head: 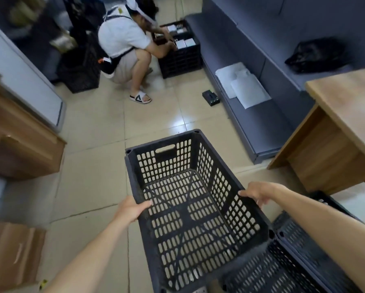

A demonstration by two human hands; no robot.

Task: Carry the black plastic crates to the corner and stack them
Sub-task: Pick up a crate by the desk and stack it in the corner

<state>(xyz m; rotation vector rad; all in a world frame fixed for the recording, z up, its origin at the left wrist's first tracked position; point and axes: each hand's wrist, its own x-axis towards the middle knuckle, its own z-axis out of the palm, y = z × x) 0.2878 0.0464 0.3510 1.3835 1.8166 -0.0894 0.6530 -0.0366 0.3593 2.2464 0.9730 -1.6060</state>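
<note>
While both hands hold rims, crate [190, 208] long axis fwd.

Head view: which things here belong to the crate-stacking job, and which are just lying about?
Job:
- empty black perforated plastic crate, gripped by left hand and right hand
- second black plastic crate, lower right

Lying about:
- white papers on grey bench
- black bag
- small black box on floor

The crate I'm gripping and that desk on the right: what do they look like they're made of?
Crate: looks like moulded black plastic, matte and a bit scuffed, with slotted walls, a grid floor and a cut-out handle. Left hand and right hand grip its side rims. Desk: light wood-grain panels, probably laminate board; grain looks printed, though blur leaves that open.
</note>
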